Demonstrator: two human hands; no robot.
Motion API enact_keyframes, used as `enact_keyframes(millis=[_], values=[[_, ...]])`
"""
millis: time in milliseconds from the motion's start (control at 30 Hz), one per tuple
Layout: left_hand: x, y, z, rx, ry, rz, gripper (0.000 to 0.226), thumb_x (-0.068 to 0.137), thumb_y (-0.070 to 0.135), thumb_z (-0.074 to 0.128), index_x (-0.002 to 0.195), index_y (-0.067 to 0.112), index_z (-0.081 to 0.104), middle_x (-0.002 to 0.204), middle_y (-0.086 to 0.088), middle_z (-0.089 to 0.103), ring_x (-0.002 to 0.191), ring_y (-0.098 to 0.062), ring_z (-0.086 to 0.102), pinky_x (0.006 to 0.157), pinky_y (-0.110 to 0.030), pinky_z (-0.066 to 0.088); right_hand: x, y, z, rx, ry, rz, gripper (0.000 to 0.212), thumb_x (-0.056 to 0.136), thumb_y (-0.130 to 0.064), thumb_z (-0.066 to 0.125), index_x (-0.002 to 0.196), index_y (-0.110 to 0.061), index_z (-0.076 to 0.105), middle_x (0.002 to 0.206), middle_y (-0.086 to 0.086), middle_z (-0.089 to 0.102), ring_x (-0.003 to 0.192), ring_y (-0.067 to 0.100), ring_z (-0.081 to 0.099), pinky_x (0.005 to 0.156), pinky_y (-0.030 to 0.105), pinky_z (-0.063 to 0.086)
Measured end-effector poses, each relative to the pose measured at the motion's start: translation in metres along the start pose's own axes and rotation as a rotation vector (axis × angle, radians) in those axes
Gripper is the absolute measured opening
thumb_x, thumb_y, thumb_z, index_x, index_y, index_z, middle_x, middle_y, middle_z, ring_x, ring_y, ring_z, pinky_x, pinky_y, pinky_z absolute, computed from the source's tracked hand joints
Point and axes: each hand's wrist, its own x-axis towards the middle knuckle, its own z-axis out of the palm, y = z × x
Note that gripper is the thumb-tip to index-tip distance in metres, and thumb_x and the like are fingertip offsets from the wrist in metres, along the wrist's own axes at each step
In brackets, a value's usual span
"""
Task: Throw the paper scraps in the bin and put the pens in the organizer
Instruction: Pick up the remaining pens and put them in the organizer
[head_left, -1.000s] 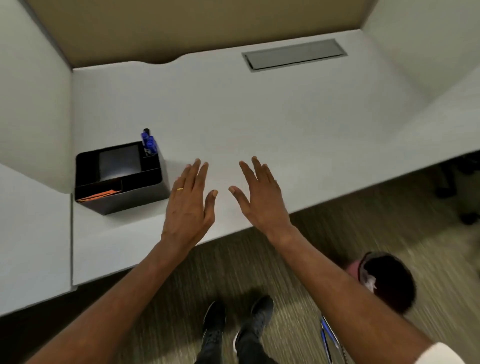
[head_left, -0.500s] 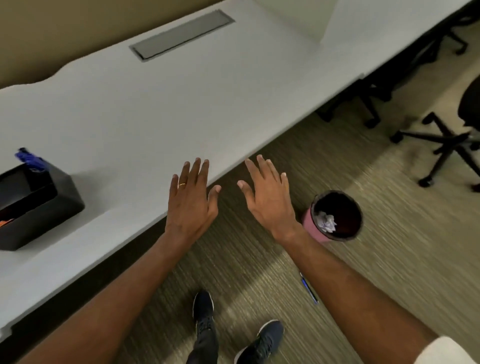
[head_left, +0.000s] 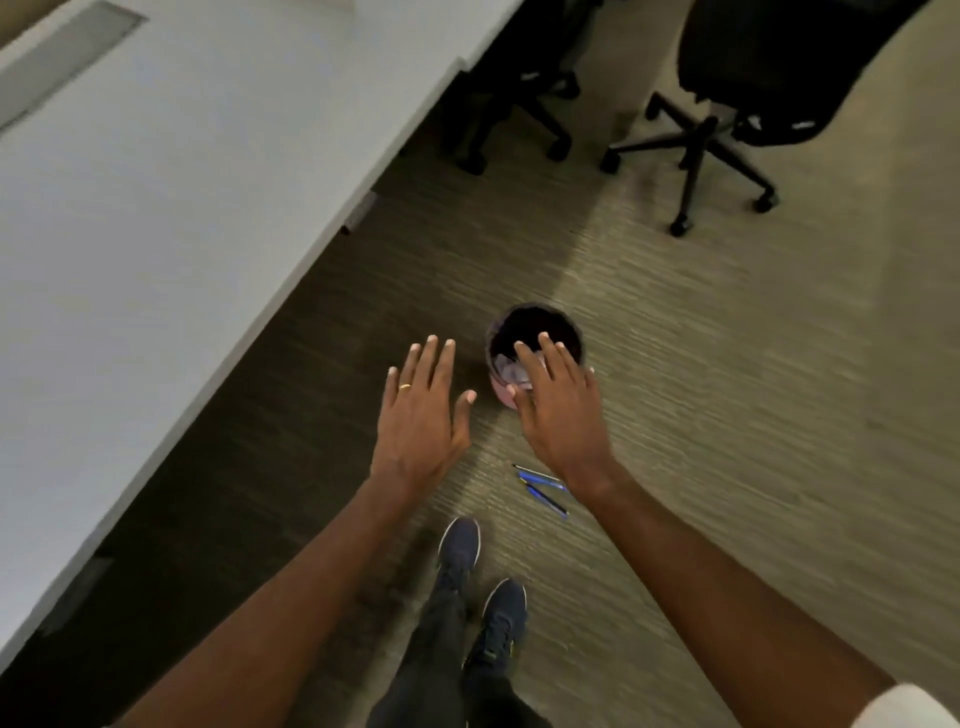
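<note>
A small pink bin (head_left: 535, 325) with a dark lining stands on the carpet, and crumpled white paper scraps (head_left: 506, 370) lie inside it. Blue pens (head_left: 543, 487) lie on the floor just below the bin, near my right wrist. My left hand (head_left: 423, 415) hovers flat and empty over the carpet, left of the bin. My right hand (head_left: 558, 408) is spread flat and empty too, and it partly covers the bin from this angle. The organizer is out of view.
A white desk (head_left: 171, 208) runs along the left, its edge slanting across the view. Black office chairs (head_left: 727, 104) on castors stand at the upper right. My dark shoes (head_left: 480, 587) are on the carpet below the hands.
The view has swung right and down, away from the desk, so the organizer has left the frame. The bin and pens now sit centrally. Both hands stay flat and empty.
</note>
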Motion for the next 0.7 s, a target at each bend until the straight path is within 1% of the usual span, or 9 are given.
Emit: enact_keyframes(millis=[133, 267, 367, 433, 567, 700], values=[[0.027, 0.036, 0.039, 0.01, -0.085, 0.143, 0.066, 0.103, 0.047, 0.036, 0.16, 0.021, 0.016, 0.169, -0.002, 0.014, 0.157, -0.02, 0.009, 0.126, -0.049, 0.017, -0.021, 0.052, 0.005, -0.036, 0.007, 0.151, 0.056, 0.103, -0.039, 0.042, 0.156, -0.029, 0.025, 0.167, 0.003, 0.019, 0.153, 0.024, 0.021, 0.117, 0.056, 0.03], [0.048, 0.061, 0.08, 0.042, -0.18, 0.284, 0.067, 0.102, 0.049, 0.034, 0.16, 0.023, 0.013, 0.169, -0.001, 0.015, 0.157, -0.02, 0.012, 0.126, -0.048, 0.018, -0.041, 0.098, 0.022, -0.018, 0.015, 0.315, 0.057, 0.103, -0.038, 0.045, 0.155, -0.027, 0.028, 0.166, 0.004, 0.019, 0.153, 0.025, 0.023, 0.117, 0.055, 0.031], [0.06, 0.071, 0.111, 0.073, -0.254, 0.348, 0.068, 0.103, 0.051, 0.032, 0.161, 0.022, 0.01, 0.169, -0.001, 0.012, 0.157, -0.02, 0.01, 0.127, -0.046, 0.016, -0.05, 0.128, 0.041, -0.002, -0.009, 0.412, 0.057, 0.103, -0.037, 0.047, 0.156, -0.026, 0.028, 0.167, 0.005, 0.018, 0.153, 0.027, 0.023, 0.117, 0.055, 0.031], [0.064, 0.075, 0.135, 0.101, -0.303, 0.379, 0.068, 0.103, 0.05, 0.033, 0.161, 0.021, 0.011, 0.169, -0.002, 0.013, 0.157, -0.02, 0.011, 0.127, -0.046, 0.016, -0.055, 0.144, 0.057, 0.018, -0.022, 0.461, 0.059, 0.102, -0.037, 0.049, 0.156, -0.026, 0.028, 0.166, 0.005, 0.019, 0.152, 0.027, 0.024, 0.117, 0.054, 0.03], [0.069, 0.076, 0.198, 0.188, -0.398, 0.43, 0.068, 0.104, 0.047, 0.034, 0.161, 0.018, 0.011, 0.169, -0.004, 0.014, 0.156, -0.023, 0.013, 0.126, -0.047, 0.018, -0.063, 0.168, 0.106, 0.076, -0.057, 0.501, 0.057, 0.101, -0.029, 0.053, 0.154, -0.023, 0.032, 0.164, 0.007, 0.023, 0.151, 0.028, 0.026, 0.119, 0.051, 0.029], [0.066, 0.064, 0.272, 0.223, -0.506, 0.409, 0.067, 0.103, 0.045, 0.036, 0.16, 0.018, 0.011, 0.168, -0.005, 0.017, 0.155, -0.026, 0.015, 0.126, -0.05, 0.018, -0.07, 0.182, 0.178, 0.138, -0.167, 0.471, 0.059, 0.101, -0.022, 0.051, 0.155, -0.021, 0.028, 0.165, 0.008, 0.02, 0.153, 0.027, 0.02, 0.122, 0.047, 0.024]])
